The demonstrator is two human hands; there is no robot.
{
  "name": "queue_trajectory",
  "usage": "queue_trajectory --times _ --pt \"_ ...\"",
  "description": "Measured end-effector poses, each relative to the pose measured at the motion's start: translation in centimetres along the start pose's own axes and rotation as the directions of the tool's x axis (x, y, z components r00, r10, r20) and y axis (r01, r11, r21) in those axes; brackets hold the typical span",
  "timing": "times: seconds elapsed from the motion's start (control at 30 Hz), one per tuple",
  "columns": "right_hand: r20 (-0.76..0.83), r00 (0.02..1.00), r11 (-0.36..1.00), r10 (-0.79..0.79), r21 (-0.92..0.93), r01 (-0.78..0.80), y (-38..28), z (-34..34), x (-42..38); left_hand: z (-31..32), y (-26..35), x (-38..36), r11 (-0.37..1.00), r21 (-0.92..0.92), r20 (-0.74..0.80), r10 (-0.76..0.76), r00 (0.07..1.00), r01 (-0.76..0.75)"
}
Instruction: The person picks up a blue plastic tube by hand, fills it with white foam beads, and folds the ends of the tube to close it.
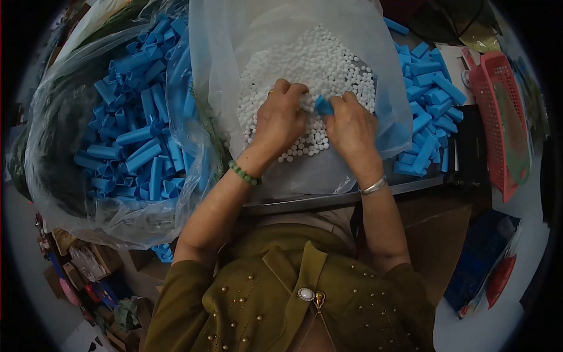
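Note:
Many small white balls (316, 58) lie in an open clear plastic bag (223, 35) in front of me. My left hand (282, 114) is over the balls with its fingers bent together; what its fingertips hold, if anything, is hidden. Close to its right, my right hand (352, 123) grips a short blue tube (323, 105) between thumb and fingers, one end pointing toward my left hand. On the left, a large clear bag holds many blue three-sided tubes (138, 135). More blue tubes (428, 105) are heaped on the right, beside the bag of balls.
A red perforated basket (497, 117) stands at the far right, beside a black box (469, 144). The metal table edge (305, 203) runs just in front of my body. Brown cardboard (437, 246) is below at the right, and assorted items lie on the lower left.

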State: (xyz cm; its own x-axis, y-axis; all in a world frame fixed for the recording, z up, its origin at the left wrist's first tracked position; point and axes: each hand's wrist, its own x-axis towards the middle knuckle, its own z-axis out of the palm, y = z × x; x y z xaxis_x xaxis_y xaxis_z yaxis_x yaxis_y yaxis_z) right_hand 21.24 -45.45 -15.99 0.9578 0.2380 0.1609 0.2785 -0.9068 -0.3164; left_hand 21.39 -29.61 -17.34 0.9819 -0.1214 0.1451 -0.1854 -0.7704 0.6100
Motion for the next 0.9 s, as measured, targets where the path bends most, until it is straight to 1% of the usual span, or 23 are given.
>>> queue_trajectory --times 0.03,0.07,0.1,0.13,0.17,0.2,0.23,0.27,0.3,0.33,0.37,0.4,0.43,0.47,0.5,0.6,0.63,0.67,0.7,0.73,0.77,0.8,0.9 --pt "0.007 1.0 0.998 -0.004 0.056 0.004 -0.1 -0.1 0.0 -0.1 -0.3 0.2 1.0 0.002 0.001 -0.001 1.0 0.001" --pt "0.014 1.0 0.994 -0.008 0.112 0.006 -0.2 -0.2 0.0 -0.2 -0.7 0.5 0.981 -0.179 0.04 -0.062 0.997 0.069" --pt "0.014 1.0 0.994 -0.006 0.112 0.004 -0.2 -0.2 0.0 -0.5 -0.8 0.6 0.926 -0.352 0.089 -0.114 0.989 0.138" --pt "0.002 1.0 0.981 -0.013 0.191 0.012 -0.3 -0.4 -0.2 -0.8 -0.8 0.5 0.926 -0.352 0.091 -0.113 0.989 0.138" --pt "-0.008 1.0 0.963 -0.02 0.268 0.022 -0.4 -0.5 -0.4 -1.1 -0.9 0.3 0.862 -0.48 0.118 -0.118 0.986 0.161" --pt "-0.005 1.0 0.963 -0.02 0.267 0.02 -0.4 -0.6 -0.6 -1.6 -0.6 0.1 0.78 -0.598 0.145 -0.121 0.982 0.184" --pt "-0.028 1.0 0.917 0.0 0.4 0.011 -0.5 -0.8 -0.8 -2.2 -0.2 -0.1 0.779 -0.599 0.146 -0.122 0.982 0.186" --pt "-0.049 0.999 0.852 0.023 0.524 0.005 -0.6 -0.9 -1.0 -2.8 0.3 -0.3 0.777 -0.62 0.095 -0.068 0.993 0.112" --pt "-0.047 0.999 0.852 0.023 0.523 0.005 -0.8 -1.0 -1.2 -3.5 0.8 -0.5 0.771 -0.636 0.042 -0.015 0.999 0.038" --pt "-0.012 0.998 0.778 0.056 0.627 -0.036 -0.9 -1.2 -1.4 -4.1 1.1 -0.6 0.77 -0.636 0.043 -0.015 0.999 0.039" --pt "0.026 0.996 0.69 0.083 0.72 -0.076 -1.1 -1.2 -1.6 -4.6 1.3 -0.7 0.789 -0.615 0.037 0.034 0.999 -0.004" --pt "0.025 0.996 0.691 0.083 0.719 -0.076 -1.3 -1.2 -1.7 -5.1 1.5 -0.7 0.804 -0.592 0.031 0.085 0.996 -0.05" --pt "0.051 0.992 0.614 0.113 0.782 -0.11 -1.4 -1.0 -1.8 -5.4 1.7 -0.7 0.804 -0.593 0.031 0.085 0.996 -0.05" --pt "0.079 0.987 0.53 0.14 0.836 -0.142 -1.5 -1.0 -1.9 -5.6 1.8 -0.8 0.826 -0.556 0.019 0.13 0.991 -0.098" --pt "0.08 0.987 0.53 0.141 0.836 -0.143 -1.6 -1.0 -2.0 -5.8 1.8 -0.8 0.843 -0.517 0.01 0.175 0.985 -0.145" --pt "0.07 0.989 0.557 0.133 0.82 -0.133 -1.6 -1.1 -2.1 -5.9 2.0 -0.8 0.861 -0.476 0.009 0.21 0.978 -0.181" --pt "0.032 0.992 0.583 0.125 0.807 -0.1 -1.7 -1.1 -2.1 -6.0 2.1 -0.8 0.86 -0.477 0.008 0.21 0.978 -0.181" --pt "-0.005 0.993 0.607 0.118 0.792 -0.068 -1.7 -1.1 -2.2 -6.1 2.1 -0.9 0.873 -0.434 -0.008 0.244 0.97 -0.224" --pt "-0.004 0.993 0.608 0.12 0.791 -0.07 -1.7 -1.0 -2.2 -6.1 2.2 -0.9 0.882 -0.389 -0.023 0.279 0.96 -0.266" --pt "-0.041 0.992 0.634 0.117 0.772 -0.043 -1.7 -0.9 -2.2 -6.0 2.2 -0.9 0.882 -0.39 -0.022 0.28 0.96 -0.266" --pt "-0.078 0.991 0.66 0.113 0.752 -0.016 -1.7 -0.8 -2.2 -5.8 2.2 -0.9 0.88 -0.362 -0.053 0.31 0.949 -0.307" --pt "-0.079 0.99 0.659 0.116 0.752 -0.017 -1.8 -0.8 -2.3 -5.7 2.2 -0.9 0.877 -0.333 -0.081 0.34 0.937 -0.347" --pt "-0.08 0.99 0.635 0.114 0.772 -0.011 -1.8 -0.7 -2.4 -5.8 2.6 -0.8 0.857 -0.347 -0.08 0.377 0.923 -0.38"
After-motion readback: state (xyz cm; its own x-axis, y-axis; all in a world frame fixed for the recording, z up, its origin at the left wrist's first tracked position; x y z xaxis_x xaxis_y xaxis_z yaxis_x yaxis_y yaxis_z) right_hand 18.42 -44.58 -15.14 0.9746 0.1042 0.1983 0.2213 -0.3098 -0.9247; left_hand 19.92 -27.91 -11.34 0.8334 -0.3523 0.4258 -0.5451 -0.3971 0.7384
